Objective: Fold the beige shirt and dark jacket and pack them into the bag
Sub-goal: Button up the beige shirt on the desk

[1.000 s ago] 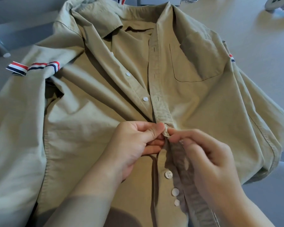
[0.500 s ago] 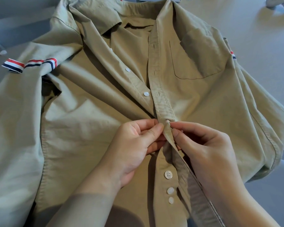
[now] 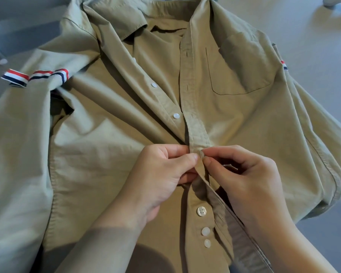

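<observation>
Beige shirt lies spread front-up on the table, collar far from me. My left hand and right hand both pinch its placket mid-chest, thumbs nearly touching; 3 white buttons sit exposed just below.

beige shirt spread front-up on a grey surface, left hand and right hand both pinching the button placket mid-chest, maybe on a button, hard to tell, three white buttons below, striped cuff trim far left
</observation>
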